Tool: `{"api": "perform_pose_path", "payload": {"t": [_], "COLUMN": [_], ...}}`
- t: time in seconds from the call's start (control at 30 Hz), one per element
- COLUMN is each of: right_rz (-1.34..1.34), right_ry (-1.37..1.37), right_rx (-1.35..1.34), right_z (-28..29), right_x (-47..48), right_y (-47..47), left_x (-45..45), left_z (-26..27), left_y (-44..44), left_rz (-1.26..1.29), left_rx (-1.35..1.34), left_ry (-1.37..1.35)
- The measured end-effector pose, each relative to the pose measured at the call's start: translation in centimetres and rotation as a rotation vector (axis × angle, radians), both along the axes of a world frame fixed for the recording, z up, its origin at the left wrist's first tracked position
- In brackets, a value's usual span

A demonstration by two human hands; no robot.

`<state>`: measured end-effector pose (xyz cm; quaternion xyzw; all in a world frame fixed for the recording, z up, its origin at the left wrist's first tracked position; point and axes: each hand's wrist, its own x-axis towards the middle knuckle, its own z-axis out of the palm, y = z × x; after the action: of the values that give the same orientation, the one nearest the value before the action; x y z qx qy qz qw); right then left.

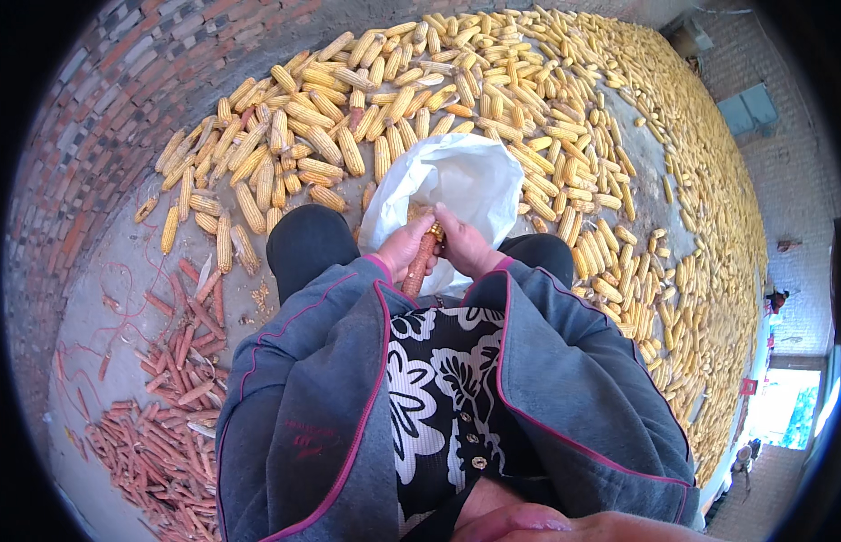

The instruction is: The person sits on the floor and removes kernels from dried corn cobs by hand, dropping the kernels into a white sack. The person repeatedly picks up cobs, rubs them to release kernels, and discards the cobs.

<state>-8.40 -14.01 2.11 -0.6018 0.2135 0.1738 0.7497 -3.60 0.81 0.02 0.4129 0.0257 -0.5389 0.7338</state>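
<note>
Between my knees stands a white woven sack [454, 162] with its mouth open, and loose maize kernels show inside it. Over its near rim, my left hand [408, 247] and my right hand [464, 244] both grip one ear of maize [415, 267]. Its lower part is a bare reddish cob, and some yellow kernels remain at the upper end, where both thumbs press. The fingers under the ear are partly hidden.
Unshelled yellow maize ears [319, 135] lie heaped ahead and along the right. Bare red cobs [163, 447] are piled at the lower left, near tangled red string [132, 311] and scattered kernels [261, 298]. A brick wall [88, 129] rises on the left. A bright doorway [786, 406] stands far right.
</note>
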Motion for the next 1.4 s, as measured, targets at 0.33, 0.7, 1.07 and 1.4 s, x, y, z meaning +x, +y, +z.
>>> {"api": "perform_pose_path", "payload": {"t": [0.33, 0.7, 1.07, 1.4], "right_rz": [-0.049, -0.304, -0.247, -0.280], "right_ry": [-0.158, -0.192, -0.304, -0.311], "right_rx": [-0.232, -0.350, -0.515, -0.529], "right_z": [0.1, -1.6, -0.8, -0.9], "right_x": [0.9, 3.7, 2.8, 3.2], "right_y": [0.9, -1.0, 0.4, 0.4], "left_x": [0.7, 0.8, 0.0, -0.7], "left_z": [-1.3, -1.2, -0.1, -0.2], "left_y": [0.1, 0.0, 0.2, -0.6], "left_rz": [0.021, -0.051, 0.010, 0.063], "left_rx": [-0.121, -0.069, -0.034, 0.067], "left_ry": [0.105, 0.026, -0.101, -0.273]}}
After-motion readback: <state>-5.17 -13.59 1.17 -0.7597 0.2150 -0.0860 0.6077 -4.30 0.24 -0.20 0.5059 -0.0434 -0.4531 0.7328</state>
